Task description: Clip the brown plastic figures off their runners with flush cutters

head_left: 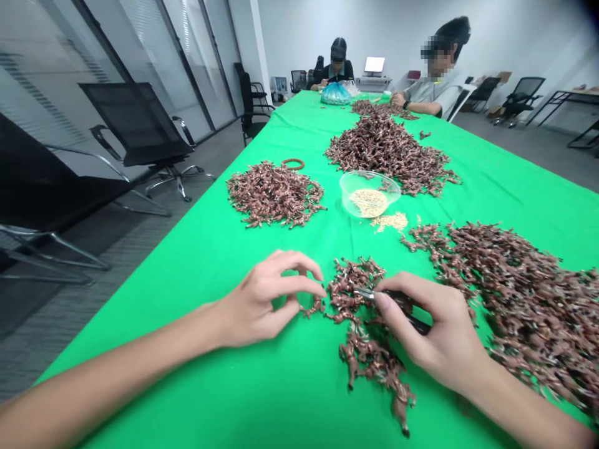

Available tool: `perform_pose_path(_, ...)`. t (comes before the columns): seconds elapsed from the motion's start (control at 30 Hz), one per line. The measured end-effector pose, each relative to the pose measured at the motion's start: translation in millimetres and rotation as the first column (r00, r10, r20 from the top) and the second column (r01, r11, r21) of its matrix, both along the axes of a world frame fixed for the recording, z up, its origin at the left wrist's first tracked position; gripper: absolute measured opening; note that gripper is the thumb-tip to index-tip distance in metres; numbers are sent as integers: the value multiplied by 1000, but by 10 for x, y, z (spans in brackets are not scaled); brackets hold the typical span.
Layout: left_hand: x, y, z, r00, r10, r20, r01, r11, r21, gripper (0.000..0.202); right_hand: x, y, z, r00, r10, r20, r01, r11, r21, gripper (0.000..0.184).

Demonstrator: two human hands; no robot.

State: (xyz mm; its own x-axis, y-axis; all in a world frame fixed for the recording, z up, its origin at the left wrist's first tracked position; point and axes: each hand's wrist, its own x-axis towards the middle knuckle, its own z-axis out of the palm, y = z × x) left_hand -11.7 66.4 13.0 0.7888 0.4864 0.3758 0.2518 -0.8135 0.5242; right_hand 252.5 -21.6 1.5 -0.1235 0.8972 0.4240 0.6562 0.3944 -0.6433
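My left hand (274,293) curves its fingers around a small brown animal figurine (314,307), which sits between thumb and index fingertip, low over the green cloth. In my right hand (430,318) is a small hand tool with dark handles (416,321) and a silver metal tip (364,292). That tip points left, over a small heap of brown animal figurines (349,280) in front of me. More of these figurines (374,365) trail from the heap toward the near edge. My right palm hides part of the tool.
A large figurine heap (528,299) lies at right, another (388,153) farther back, a smaller one (276,193) at left beside a brown ring (292,164). A clear bowl (346,202) holds pale grains; some grains (393,221) are spilled. Two people sit at the far end. Chairs (135,121) stand left.
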Motion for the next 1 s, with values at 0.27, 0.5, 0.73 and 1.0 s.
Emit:
perform_pose_path(0.27, -74, 121, 32, 975, -138, -176, 121, 987, -107, 35, 1, 0, -13, 1000, 18, 18, -18, 1000, -13, 6)
perform_pose_path(0.5, 16, -31, -2, 975, -122, -186, 102, 988, -112, 40, -28, -6, -18, 999, 28, 30, -27, 1000, -12, 6)
perform_pose_path(0.73, 105, -211, -9, 980, 24, -196, -38, 997, -70, 18, -32, -6, 2, 999, 36, 28, -35, 999, -12, 6)
perform_pose_path(1.0, 82, -119, -63, 994, -46, -96, 32, 990, -138, 18, -31, 2, 3, 998, 59, 36, -60, 998, 5, 6)
